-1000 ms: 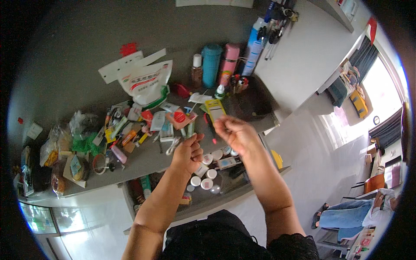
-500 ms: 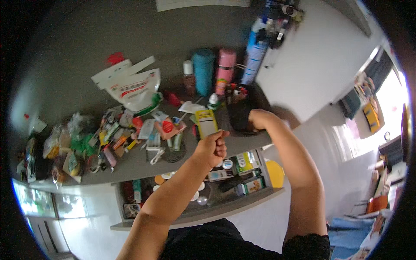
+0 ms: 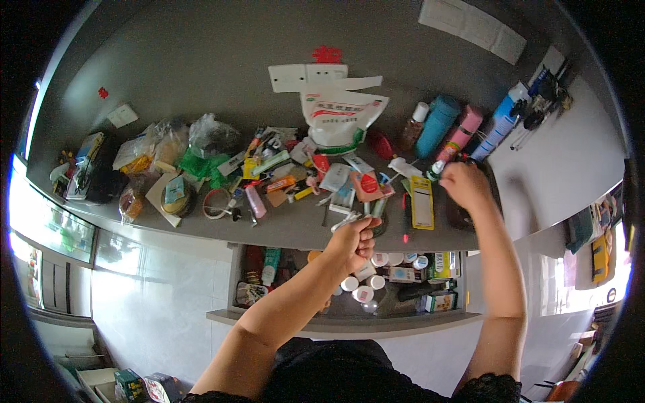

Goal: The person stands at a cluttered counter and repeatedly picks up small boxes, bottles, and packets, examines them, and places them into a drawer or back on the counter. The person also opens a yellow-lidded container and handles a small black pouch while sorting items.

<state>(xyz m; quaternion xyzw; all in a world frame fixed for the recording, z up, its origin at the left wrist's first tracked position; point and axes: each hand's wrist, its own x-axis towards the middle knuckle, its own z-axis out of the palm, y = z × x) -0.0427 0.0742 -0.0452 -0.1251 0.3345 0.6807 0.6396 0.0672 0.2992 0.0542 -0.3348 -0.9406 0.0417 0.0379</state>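
Observation:
My left hand is curled into a fist at the desk's front edge, beside a white cable. What it holds, if anything, is hidden. My right hand is closed over the left part of a dark bin, right beside a small white-capped bottle. Its fingertips point away from me, and I cannot see anything between them. A yellow-framed card pack lies just left of that hand. Between the hands, a red and black pen-like item lies on the grey desk.
Below the desk, an open drawer holds several white-capped jars and boxes. Small cosmetics, plastic bags and a white pouch crowd the desk's left and middle. A blue tumbler, a pink flask and a spray can stand at back right.
The view has swung left, so the desk appears shifted right. My right hand has come out of the bin's middle toward its left edge, near the small bottle. My left hand is now by the cable.

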